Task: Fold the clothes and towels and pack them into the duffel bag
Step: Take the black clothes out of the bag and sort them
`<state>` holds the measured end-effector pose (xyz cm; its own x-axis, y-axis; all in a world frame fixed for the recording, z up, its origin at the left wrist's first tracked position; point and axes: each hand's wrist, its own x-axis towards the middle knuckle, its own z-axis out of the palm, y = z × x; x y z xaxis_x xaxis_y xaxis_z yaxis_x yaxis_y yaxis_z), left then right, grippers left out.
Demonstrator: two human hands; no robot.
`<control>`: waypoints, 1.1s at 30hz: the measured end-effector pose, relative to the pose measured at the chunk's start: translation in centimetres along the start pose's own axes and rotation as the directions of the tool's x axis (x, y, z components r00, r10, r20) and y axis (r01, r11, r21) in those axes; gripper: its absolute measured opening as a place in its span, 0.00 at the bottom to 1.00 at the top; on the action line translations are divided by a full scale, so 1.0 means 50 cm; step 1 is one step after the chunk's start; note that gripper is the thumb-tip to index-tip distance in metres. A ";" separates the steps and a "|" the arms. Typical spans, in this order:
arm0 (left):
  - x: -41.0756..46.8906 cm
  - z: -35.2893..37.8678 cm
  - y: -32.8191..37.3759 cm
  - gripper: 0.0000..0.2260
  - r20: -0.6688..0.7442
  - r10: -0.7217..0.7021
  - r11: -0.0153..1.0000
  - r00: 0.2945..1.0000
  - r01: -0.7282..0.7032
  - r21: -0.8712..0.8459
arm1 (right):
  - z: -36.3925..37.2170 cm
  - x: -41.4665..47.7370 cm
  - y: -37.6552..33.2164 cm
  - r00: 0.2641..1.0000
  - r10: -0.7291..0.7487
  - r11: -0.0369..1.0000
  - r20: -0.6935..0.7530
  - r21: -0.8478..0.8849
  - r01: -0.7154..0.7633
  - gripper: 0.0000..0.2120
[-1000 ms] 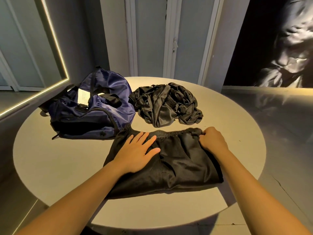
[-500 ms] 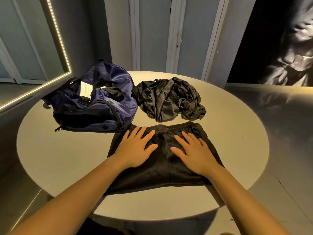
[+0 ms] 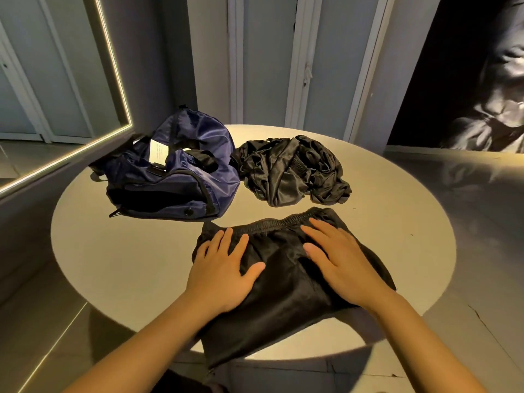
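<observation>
In the head view, a round table (image 3: 122,268) carries 3 things. Black shorts (image 3: 283,304) lie flat at the near edge, with the elastic waistband on the far side and 1 near corner hanging over the rim. The left hand (image 3: 224,275) rests on the left half of the shorts, palm down, fingers straight and a little spread. The right hand (image 3: 340,265) rests on the right half in the same way and holds nothing. The navy bag (image 3: 181,188) sits at the far left, its top open. A crumpled black cloth (image 3: 289,171) lies just right of the bag, beyond the waistband.
</observation>
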<state>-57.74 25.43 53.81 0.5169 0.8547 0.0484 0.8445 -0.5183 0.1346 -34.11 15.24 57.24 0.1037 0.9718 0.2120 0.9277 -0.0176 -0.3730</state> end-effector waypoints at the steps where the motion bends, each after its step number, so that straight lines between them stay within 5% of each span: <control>1: -0.008 0.002 0.008 0.36 -0.006 -0.025 1.000 1.000 0.025 0.006 | -0.001 -0.005 -0.022 1.000 -0.025 1.000 0.017 -0.004 0.025 0.27; 5: -0.014 -0.003 0.015 0.39 0.008 -0.031 1.000 1.000 0.030 0.008 | 0.037 -0.011 -0.025 0.971 0.057 0.993 0.233 -0.115 -0.030 0.34; 8: -0.021 -0.012 -0.021 0.45 0.005 0.087 0.996 0.996 -0.087 -0.010 | 0.049 -0.014 0.022 0.977 0.034 0.992 0.209 -0.125 -0.008 0.34; 14: -0.042 -0.041 -0.105 0.38 -0.024 0.334 0.942 0.942 -0.333 0.051 | 0.014 0.011 0.075 0.992 -0.013 0.998 0.129 -0.061 0.021 0.32; 19: -0.074 -0.030 -0.081 0.38 -0.070 0.251 0.967 0.965 -0.247 0.064 | -0.010 -0.038 0.006 0.993 -0.044 0.999 -0.108 -0.007 0.044 0.24; 25: -0.112 -0.027 -0.047 0.43 -0.124 0.076 0.990 0.989 -0.061 0.124 | 0.061 -0.156 -0.030 0.989 -0.126 0.977 0.076 -0.165 0.137 0.34; 30: -0.157 -0.024 -0.015 0.44 -0.150 0.009 0.988 0.989 0.014 0.151 | 0.081 -0.207 -0.014 0.997 -0.054 0.998 -0.063 -0.015 0.053 0.31; 33: -0.168 -0.023 -0.040 0.38 -0.206 0.107 0.992 0.973 -0.092 0.083 | 0.086 -0.214 -0.010 0.984 0.026 0.993 -0.178 0.116 -0.005 0.24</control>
<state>-63.94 19.30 54.28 0.5646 0.7816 0.2652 0.8021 -0.5953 0.0467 -37.23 5.87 51.30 0.1902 0.9135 0.3597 0.8791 0.0046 -0.4765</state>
